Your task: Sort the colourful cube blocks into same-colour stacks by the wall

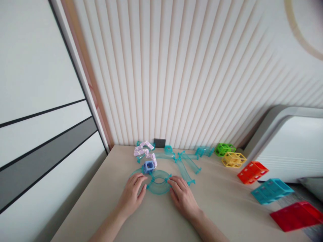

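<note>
Two curved pieces of see-through teal track form a ring (158,191) near the middle of the table. My left hand (132,193) rests to its left, thumb and fingers apart, fingertips beside another curved teal track piece (136,172) that they partly hide. On the ring's right side, my right hand (183,195) lies with loosely bent fingers, its fingertips at the ring's edge. It is open; whether the tips press on the track I cannot tell. Just behind the ring stands a blue open-sided cube (148,166), next to a chain of lilac blocks (146,153).
Several straight teal track pieces (183,171) lie behind and to the right. Along the right edge stand green (224,149), yellow (233,159), orange-red (252,172), teal (271,191) and dark red (297,215) frame blocks. A black socket (159,143) sits on the ribbed wall.
</note>
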Motion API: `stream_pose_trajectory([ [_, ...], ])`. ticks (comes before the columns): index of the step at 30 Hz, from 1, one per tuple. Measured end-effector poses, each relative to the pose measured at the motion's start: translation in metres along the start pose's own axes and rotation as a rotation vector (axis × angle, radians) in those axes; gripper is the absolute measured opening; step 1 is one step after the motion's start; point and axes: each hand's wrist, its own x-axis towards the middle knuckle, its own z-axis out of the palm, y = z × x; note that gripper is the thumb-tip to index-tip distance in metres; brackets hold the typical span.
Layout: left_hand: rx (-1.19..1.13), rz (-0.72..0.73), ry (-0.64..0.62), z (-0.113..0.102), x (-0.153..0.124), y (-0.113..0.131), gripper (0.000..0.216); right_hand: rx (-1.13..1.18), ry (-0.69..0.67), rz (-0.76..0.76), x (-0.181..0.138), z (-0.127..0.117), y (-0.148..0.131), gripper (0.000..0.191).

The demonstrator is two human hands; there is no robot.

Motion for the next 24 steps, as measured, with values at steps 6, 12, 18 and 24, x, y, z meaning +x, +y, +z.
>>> stream_pose_trajectory([
  [6, 0.138, -0.025, -0.041, 0.009, 0.028, -0.005, 0.043, 0.017, -0.008, -0.007, 0.001, 0.005, -0.002, 0.038],
  [12, 0.131, -0.126, -0.133, 0.036, 0.055, -0.019, 0.047, 0.016, -0.023, -0.001, 0.001, 0.003, -0.003, 0.037],
  [18, 0.030, -0.141, -0.093, 0.043, 0.055, -0.022, 0.040, 0.015, -0.015, -0.001, 0.002, 0.002, -0.003, 0.031],
  [24, -0.066, -0.137, 0.020, 0.035, 0.053, -0.015, 0.047, 0.005, -0.027, 0.000, 0.002, 0.002, -0.004, 0.028],
])
